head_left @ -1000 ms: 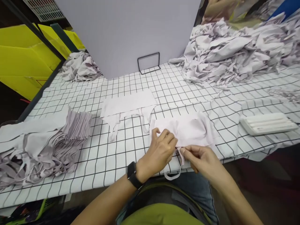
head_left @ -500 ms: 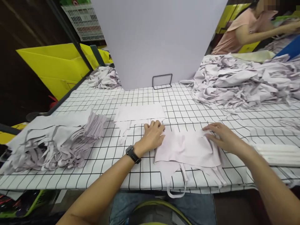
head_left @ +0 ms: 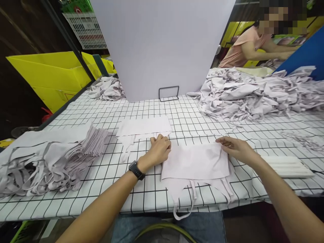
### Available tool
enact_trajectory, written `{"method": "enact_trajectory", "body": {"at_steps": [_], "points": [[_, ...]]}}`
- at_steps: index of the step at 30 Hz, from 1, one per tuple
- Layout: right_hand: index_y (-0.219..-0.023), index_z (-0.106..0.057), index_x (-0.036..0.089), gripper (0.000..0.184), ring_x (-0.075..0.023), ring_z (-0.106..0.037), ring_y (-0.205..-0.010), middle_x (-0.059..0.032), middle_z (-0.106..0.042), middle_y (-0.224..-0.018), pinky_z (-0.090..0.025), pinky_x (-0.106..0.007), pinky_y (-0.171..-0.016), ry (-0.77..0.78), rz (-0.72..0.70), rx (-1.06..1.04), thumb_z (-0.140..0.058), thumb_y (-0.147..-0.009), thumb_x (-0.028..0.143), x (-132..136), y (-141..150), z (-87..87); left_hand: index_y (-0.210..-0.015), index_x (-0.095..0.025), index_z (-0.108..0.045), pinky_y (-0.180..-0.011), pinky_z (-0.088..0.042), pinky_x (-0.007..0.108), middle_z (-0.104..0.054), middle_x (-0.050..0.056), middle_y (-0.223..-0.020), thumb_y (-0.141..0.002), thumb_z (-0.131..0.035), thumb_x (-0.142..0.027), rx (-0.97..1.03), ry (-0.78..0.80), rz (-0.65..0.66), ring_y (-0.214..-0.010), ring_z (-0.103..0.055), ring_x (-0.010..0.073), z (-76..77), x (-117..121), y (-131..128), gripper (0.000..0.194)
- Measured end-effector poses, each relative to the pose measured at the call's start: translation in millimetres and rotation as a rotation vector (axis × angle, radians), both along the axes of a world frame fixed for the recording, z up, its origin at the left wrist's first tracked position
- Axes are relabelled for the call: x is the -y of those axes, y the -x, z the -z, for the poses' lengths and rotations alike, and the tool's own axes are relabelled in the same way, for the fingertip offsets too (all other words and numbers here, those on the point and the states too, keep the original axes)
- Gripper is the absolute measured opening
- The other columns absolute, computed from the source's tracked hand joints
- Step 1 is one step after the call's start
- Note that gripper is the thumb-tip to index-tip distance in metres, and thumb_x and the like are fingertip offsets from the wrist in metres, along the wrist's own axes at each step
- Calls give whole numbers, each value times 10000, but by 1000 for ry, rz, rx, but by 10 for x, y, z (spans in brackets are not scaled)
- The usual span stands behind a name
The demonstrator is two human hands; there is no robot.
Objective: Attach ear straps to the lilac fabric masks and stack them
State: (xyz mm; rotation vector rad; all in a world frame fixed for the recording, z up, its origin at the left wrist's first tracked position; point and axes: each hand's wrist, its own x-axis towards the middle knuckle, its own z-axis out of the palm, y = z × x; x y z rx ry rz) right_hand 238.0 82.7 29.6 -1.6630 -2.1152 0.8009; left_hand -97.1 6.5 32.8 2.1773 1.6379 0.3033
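Note:
A pale pink strappy camisole (head_left: 196, 162) lies before me on the checked cloth, its body folded up and its thin straps hanging toward and over the near edge. My left hand (head_left: 160, 149), wearing a black watch on the wrist, has its fingers curled at the upper left corner of the fabric. At the upper right corner, my right hand (head_left: 234, 147) pinches the edge between thumb and fingers. Just beyond my left hand, another folded camisole (head_left: 144, 125) lies flat, its straps pointing toward me.
Neatly stacked camisoles (head_left: 58, 152) stand at the left, straps forward. A loose heap of the same garments (head_left: 248, 92) covers the back right. A large pale board (head_left: 162, 47) rises behind a black wire stand (head_left: 168, 93). White strips (head_left: 286, 166) lie right. A co-worker (head_left: 243, 47) sits beyond.
The upper part of the camisole has become flatter and smoother, with fewer creases. My right fingers have closed on its upper right corner. The view has shifted slightly to the right.

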Motion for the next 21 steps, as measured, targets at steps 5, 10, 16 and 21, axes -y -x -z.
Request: {"method": "enact_trajectory", "body": {"at_steps": [5,10,16,21], "points": [[-1071,-717,223,393,-293,-719,-947,-97,-763,-995,-574,-438,-847,17,35,-55,-493,-781,365,14,-79,37,-928,-181,-580,-846,-285,438,-661,63,-969,-903,-463,-66,38,-26,-43,-1068,-496,265,15,25,38,166],[-1130,-700,249,478,-314,-709,-936,-97,-750,-999,-576,-435,-804,56,19,-43,-620,-781,566,-32,-33,64,-793,-165,-561,-846,-287,445,-644,68,-989,-869,-528,-126,20,-24,-77,-1073,-497,272,13,20,-5,91],[-992,-733,261,502,-326,-688,-868,-90,-751,-925,-551,-432,-743,98,95,-135,-704,-705,672,-32,-9,43,-781,-172,-543,-866,-330,443,-616,60,-1033,-871,-512,-111,60,24,-79,-1093,-495,262,-60,6,46,113],[-791,-694,234,548,-302,-669,-946,-72,-734,-882,-533,-389,-843,278,246,-436,-812,-604,736,144,1,-182,-830,-205,-564,-806,-420,370,-643,28,-944,-894,-533,-221,346,76,-118,-955,-573,225,-206,89,253,73]]}}
